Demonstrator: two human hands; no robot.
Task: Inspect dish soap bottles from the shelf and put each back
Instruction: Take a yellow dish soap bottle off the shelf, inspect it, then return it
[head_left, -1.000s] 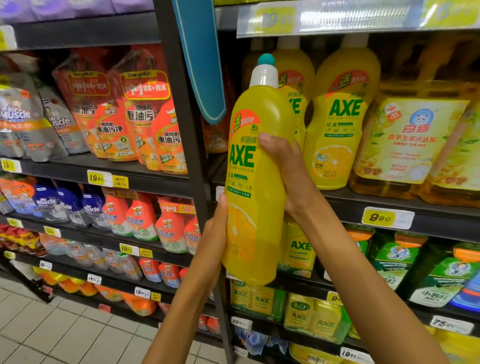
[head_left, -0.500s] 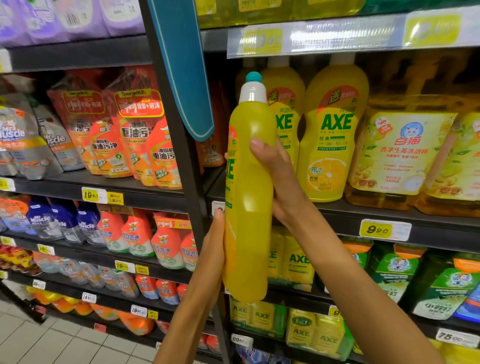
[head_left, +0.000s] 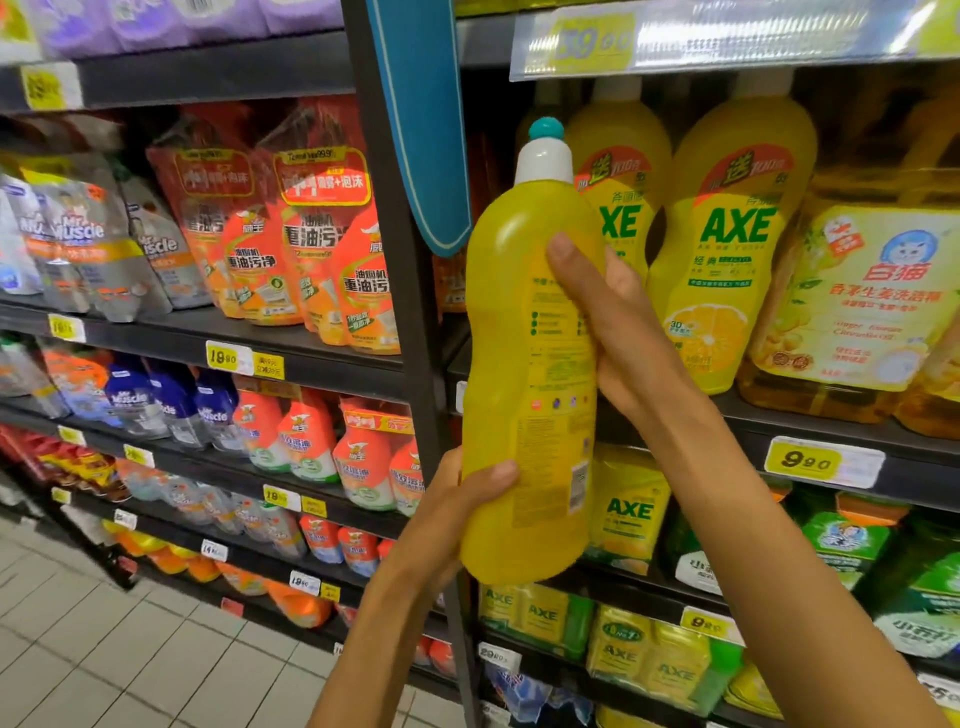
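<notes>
A tall yellow dish soap bottle (head_left: 524, 374) with a white neck and teal cap is upright in front of the shelf, its back label with small print and a barcode facing me. My left hand (head_left: 457, 504) grips its lower part, thumb across the front. My right hand (head_left: 608, 332) holds the middle from the right, thumb lying over the label. Two more yellow AXE bottles (head_left: 727, 249) stand on the shelf (head_left: 831, 431) just behind it.
A large amber jug with a cat label (head_left: 862, 306) stands to the right of the AXE bottles. Orange refill pouches (head_left: 311, 244) fill the left shelves past a dark upright post (head_left: 400, 291). Green and yellow packs (head_left: 634, 509) sit lower down. Tiled floor (head_left: 104, 649) lies at the lower left.
The bottle has been turned about its upright axis: the AXE front label swung away to the left and the back label now faces me. My left thumb has wrapped onto its front.
</notes>
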